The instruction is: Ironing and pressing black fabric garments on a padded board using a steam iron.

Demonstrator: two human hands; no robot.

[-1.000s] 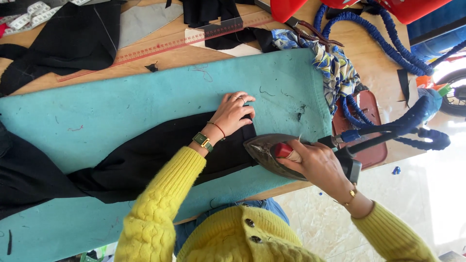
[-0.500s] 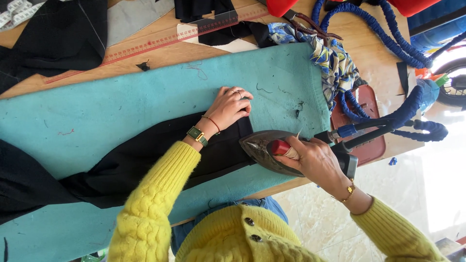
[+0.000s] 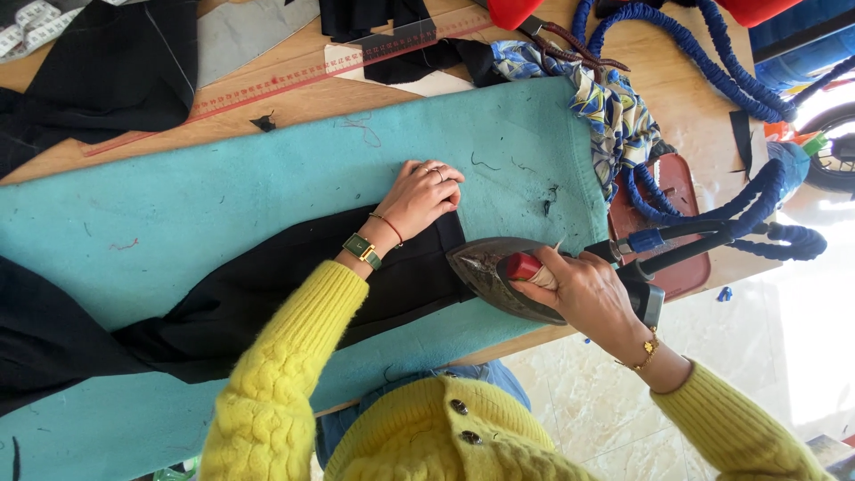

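Pressing step: left hand (image 3: 426,198) lies flat, fingers curled, pinning black fabric (image 3: 267,298); right hand (image 3: 583,294) grips the steam iron (image 3: 499,272) just beside it. Next calls for gliding along the cloth, clear of fingers.

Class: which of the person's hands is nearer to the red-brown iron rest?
Right. The right hand grips the iron beside the rest; the left hand presses black cloth farther off.

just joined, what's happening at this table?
A person in a yellow sweater is ironing. The right hand grips the red handle of an iron, whose tip meets the end of a black garment spread on a teal pressing cloth. The left hand presses flat on the garment's edge just ahead of the iron. A blue braided cord trails from the iron.
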